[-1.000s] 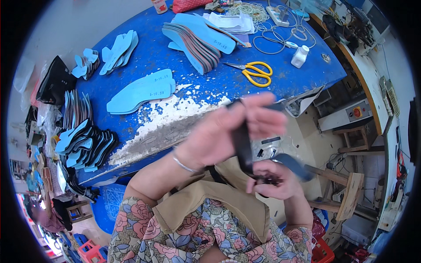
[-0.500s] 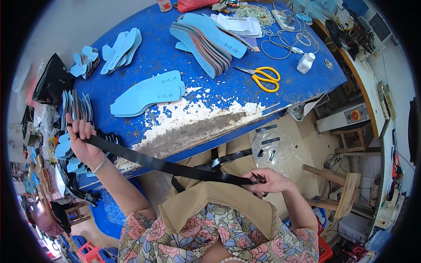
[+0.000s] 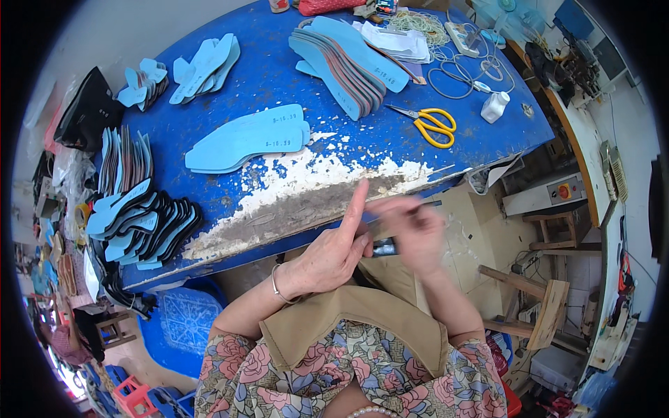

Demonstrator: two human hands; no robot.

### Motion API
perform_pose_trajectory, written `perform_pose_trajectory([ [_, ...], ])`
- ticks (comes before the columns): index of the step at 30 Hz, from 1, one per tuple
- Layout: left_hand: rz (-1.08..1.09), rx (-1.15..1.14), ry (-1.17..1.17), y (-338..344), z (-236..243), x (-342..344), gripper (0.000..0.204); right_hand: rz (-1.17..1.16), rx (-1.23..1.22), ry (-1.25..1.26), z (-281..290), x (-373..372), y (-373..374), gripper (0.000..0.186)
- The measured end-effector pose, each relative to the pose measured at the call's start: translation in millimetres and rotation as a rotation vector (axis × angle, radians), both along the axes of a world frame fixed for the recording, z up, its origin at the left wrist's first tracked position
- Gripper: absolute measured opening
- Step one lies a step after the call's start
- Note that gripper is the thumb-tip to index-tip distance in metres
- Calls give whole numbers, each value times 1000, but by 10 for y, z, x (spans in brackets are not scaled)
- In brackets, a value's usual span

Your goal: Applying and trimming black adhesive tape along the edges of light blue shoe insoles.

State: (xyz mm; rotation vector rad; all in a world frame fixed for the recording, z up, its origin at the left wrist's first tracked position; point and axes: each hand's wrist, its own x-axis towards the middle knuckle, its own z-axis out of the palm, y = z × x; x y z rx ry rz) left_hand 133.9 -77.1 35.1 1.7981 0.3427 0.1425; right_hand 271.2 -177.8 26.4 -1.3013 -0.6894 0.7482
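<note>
My left hand (image 3: 333, 252) is raised in front of the table edge, its fingers stretched upward and its thumb bent toward the right hand. Close by on the right, my right hand (image 3: 416, 233) is smeared by motion, with a dark bit at its fingers that I cannot make out. Between and below the hands, a shiny black piece (image 3: 383, 247) shows over my lap; whether either hand touches it is hidden. Beyond them on the blue table (image 3: 488, 150) lie a small pile of light-blue insole-shaped pieces (image 3: 247, 139) and yellow-handled scissors (image 3: 435, 127).
A tall stack of insole-shaped pieces (image 3: 348, 66) lies farther back, near a white bottle (image 3: 495, 107) and grey cable. Black-edged blue pieces (image 3: 146, 223) crowd the left corner. A wooden stool (image 3: 547, 313) stands at right, a blue plastic tub (image 3: 182, 324) at lower left.
My left hand has come from the far left corner to the middle, beside the right hand, which rose slightly. The long black strip stretched between them is no longer seen extended.
</note>
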Motion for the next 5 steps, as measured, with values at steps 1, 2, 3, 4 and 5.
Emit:
perform_pose_trajectory([
  [1,22,-1,5,16,-24,-19,75,-145,49,-225,-27,245,-49,8],
  [2,-25,46,46,56,-62,-50,74,-277,168,-169,239,439,-75,15],
  [3,-69,91,89,67,-100,-118,73,-405,283,-108,624,679,-168,21],
  [4,-31,91,101,47,-137,-227,73,-183,544,-51,786,1284,-488,15],
  [5,-90,233,80,56,-225,-229,73,-175,552,-39,761,1268,-452,15],
])
